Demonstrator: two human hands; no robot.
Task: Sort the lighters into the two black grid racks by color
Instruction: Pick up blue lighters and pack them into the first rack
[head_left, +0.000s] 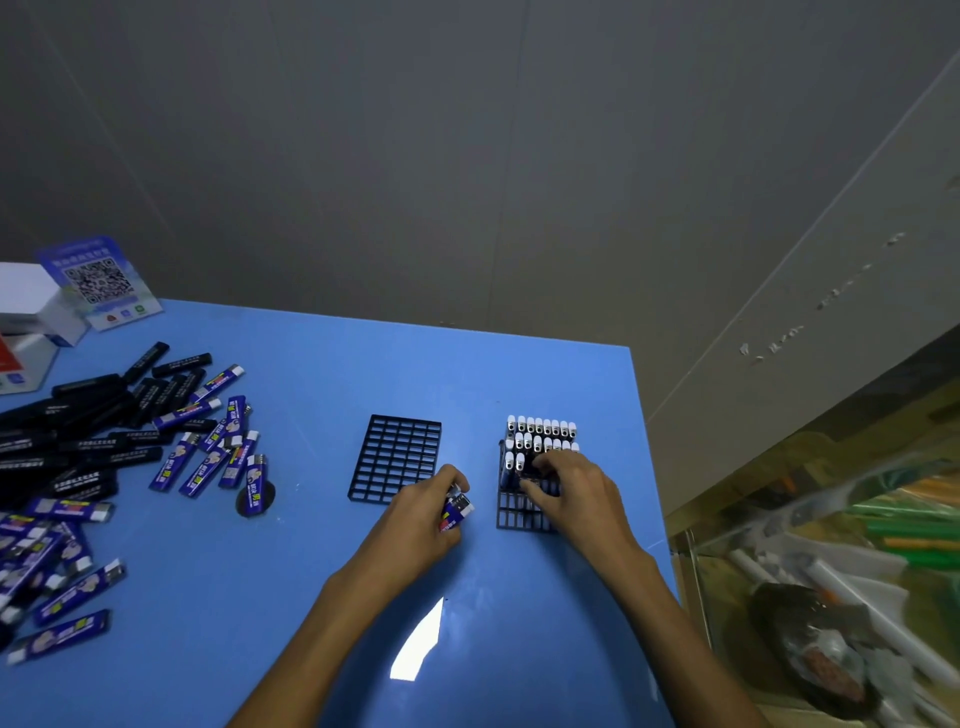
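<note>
Two black grid racks stand on the blue table (363, 364). The left rack (396, 457) has no lighters in it. The right rack (519, 512) holds several blue lighters (540, 428) upright in its far rows, white caps up. My left hand (431, 512) grips a few blue lighters (456, 512) between the two racks. My right hand (569, 493) is over the right rack, fingers curled round a lighter going into a cell; the lighter is mostly hidden. Loose blue lighters (218, 457) and black lighters (88, 415) lie heaped at the left.
A white box (31, 306) and a QR-code card (98, 280) stand at the table's far left corner. The table's right edge runs just beyond the right rack. Past it, lower down, is a glass case (831, 545) with clutter. A grey wall stands behind.
</note>
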